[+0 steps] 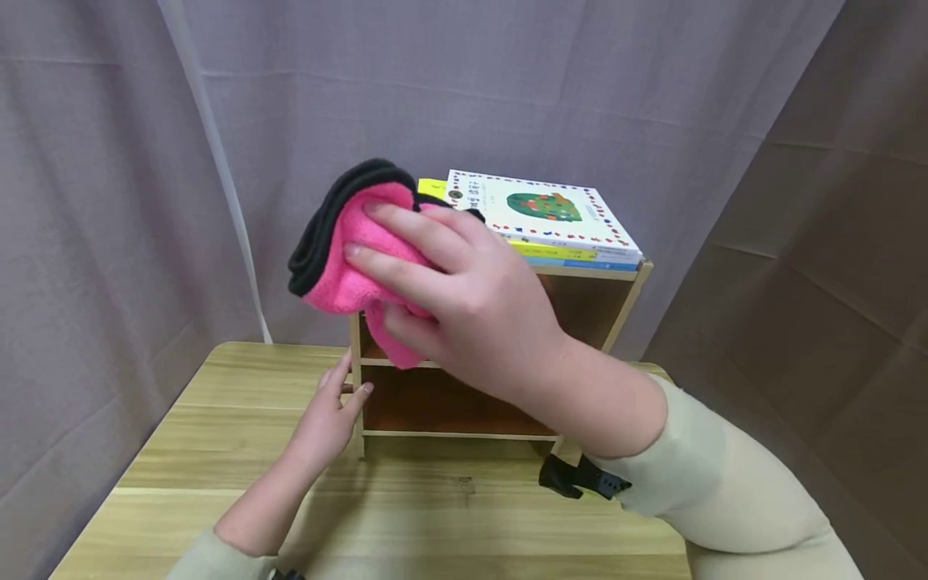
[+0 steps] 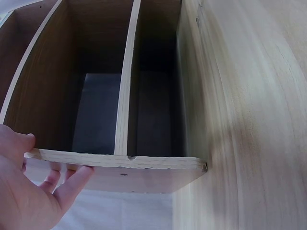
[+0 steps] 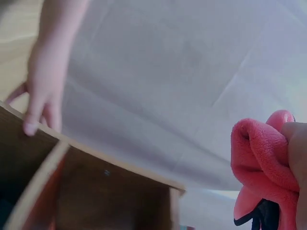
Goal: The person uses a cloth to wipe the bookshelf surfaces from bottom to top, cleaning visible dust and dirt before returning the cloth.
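My right hand grips a folded pink cloth with black edging, held up in front of the shelf's top left. In the right wrist view the bunched cloth hangs clear of the wood. A small wooden shelf with open compartments stands on the table. My left hand holds its left side panel, thumb at the front edge and fingers along the outer face. The left wrist view shows that hand at the panel edge. The cloth and right hand hide part of the upper compartment.
Several books lie stacked on the shelf's top, a white-covered one uppermost. The shelf stands towards the back of the wooden table. Grey curtains hang behind and to the left, with a brownish one on the right.
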{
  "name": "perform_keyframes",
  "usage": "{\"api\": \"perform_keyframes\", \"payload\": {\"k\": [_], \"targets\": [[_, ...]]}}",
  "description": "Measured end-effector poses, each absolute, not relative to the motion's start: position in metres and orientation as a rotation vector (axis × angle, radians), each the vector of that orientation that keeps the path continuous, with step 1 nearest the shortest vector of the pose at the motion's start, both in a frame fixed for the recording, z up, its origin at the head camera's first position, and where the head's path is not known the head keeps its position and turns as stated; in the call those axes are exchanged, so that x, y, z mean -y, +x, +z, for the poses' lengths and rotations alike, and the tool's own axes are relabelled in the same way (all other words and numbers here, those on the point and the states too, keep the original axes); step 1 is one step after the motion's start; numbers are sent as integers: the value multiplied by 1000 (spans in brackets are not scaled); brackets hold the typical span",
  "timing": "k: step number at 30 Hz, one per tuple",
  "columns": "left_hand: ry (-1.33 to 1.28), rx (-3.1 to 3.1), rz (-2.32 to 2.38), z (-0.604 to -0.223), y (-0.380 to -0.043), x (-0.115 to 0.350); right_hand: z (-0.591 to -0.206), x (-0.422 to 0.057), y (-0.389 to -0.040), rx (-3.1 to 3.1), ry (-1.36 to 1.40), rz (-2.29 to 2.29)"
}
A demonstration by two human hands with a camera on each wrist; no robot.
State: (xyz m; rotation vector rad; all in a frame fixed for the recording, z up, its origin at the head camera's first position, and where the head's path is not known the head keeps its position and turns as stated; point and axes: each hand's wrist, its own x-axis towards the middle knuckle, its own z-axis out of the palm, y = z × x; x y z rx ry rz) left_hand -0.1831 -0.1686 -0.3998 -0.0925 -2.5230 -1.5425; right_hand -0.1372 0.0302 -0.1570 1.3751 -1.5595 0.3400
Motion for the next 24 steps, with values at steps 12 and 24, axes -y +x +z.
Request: {"api": "perform_keyframes", "payload": {"k": [12,24], "targets": [[-83,2531,-1550,-401,-185,169,-118,-13,-183,1882,1135,247],[-65,2528,-1545,-402,-188,170,-93,21,-232,2488,793,52]]}}
